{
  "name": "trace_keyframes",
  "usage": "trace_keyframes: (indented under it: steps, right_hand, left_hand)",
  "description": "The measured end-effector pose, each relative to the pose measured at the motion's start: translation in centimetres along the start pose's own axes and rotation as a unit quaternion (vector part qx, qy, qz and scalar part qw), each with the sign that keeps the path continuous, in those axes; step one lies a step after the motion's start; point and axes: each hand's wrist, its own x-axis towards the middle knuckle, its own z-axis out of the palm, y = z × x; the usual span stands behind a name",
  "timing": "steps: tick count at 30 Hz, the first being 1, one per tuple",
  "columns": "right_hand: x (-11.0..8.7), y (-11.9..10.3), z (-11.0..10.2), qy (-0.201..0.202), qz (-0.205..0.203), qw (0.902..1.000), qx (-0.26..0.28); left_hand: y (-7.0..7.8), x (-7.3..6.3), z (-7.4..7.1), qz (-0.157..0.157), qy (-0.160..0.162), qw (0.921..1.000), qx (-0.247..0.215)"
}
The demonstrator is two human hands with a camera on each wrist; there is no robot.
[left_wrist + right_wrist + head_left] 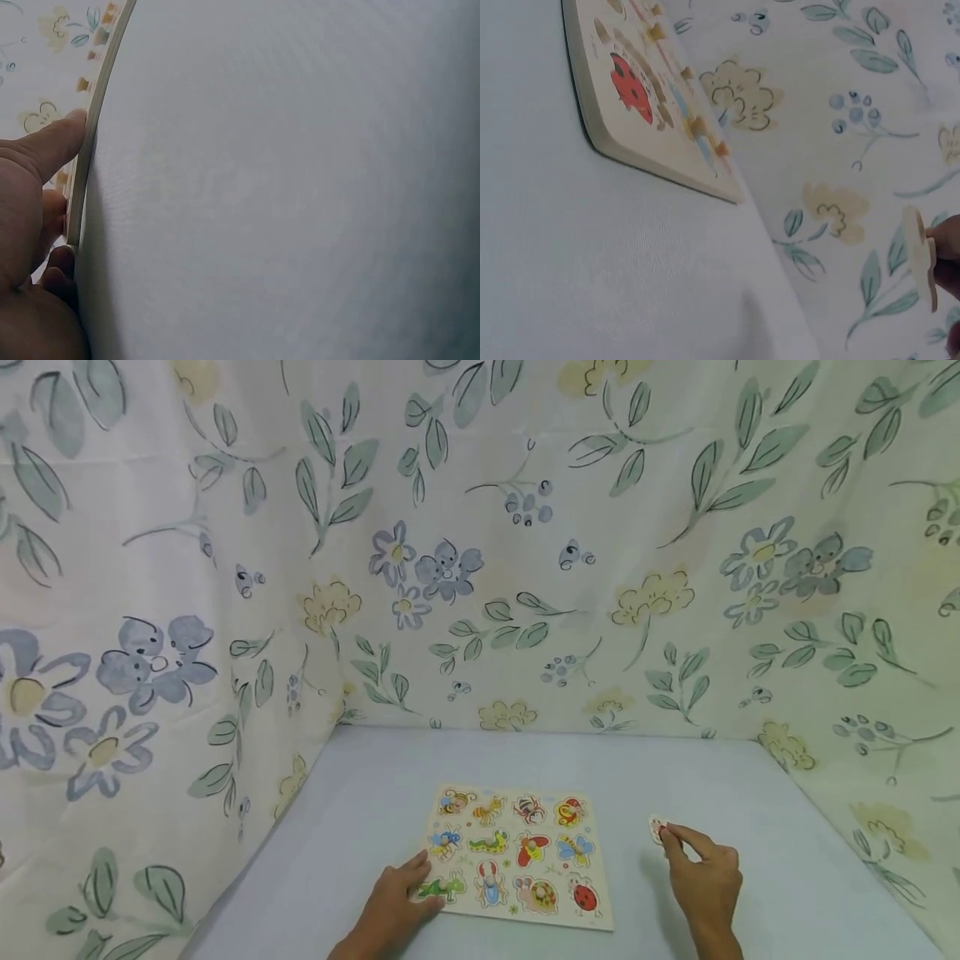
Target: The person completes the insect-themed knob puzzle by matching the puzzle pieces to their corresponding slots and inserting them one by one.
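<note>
A wooden insect peg puzzle board lies on the table, its pictures set in rows. My left hand grips its near left corner, with the thumb on the near edge and the fingers along the left side. To the right of the board, my right hand pinches a small puzzle piece above the table. That piece has a pale scalloped wooden edge and some red on its face; the right fingertips partly hide it. A red ladybug picture without a knob shows at the board's near right corner.
The pale table reaches back to a floral curtain, which also hangs along the left and right sides. Several knobs stand up from the other pictures on the board.
</note>
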Motion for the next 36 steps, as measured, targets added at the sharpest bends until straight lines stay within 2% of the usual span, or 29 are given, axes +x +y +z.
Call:
trace_keyframes:
  steps: [6, 11, 19, 29, 36]
  right_hand:
    - [-0.9, -1.4, 0.2, 0.004, -0.035, 0.9990, 0.027]
    - [-1.8, -2.5, 0.5, -0.007, -0.045, 0.9982, 0.039]
    - [-2.9, -4.2, 1.4, -0.050, -0.050, 0.9957, 0.059]
    - [-4.1, -5.0, 2.3, -0.082, -0.117, 0.9846, 0.100]
    - [-5.1, -5.2, 2.9, -0.129, -0.113, 0.9803, 0.099]
  left_hand:
    - [-0.1, 0.1, 0.2, -0.004, 0.007, 0.9999, 0.007]
    - [0.0, 0.1, 0.2, -0.008, 0.009, 0.9999, 0.007]
    - [0.1, 0.2, 0.2, 0.000, 0.025, 0.9997, 0.009]
    - [0.2, 0.4, 0.0, -0.010, 0.018, 0.9997, 0.015]
    - [0.4, 0.5, 0.0, -0.010, 0.021, 0.9996, 0.016]
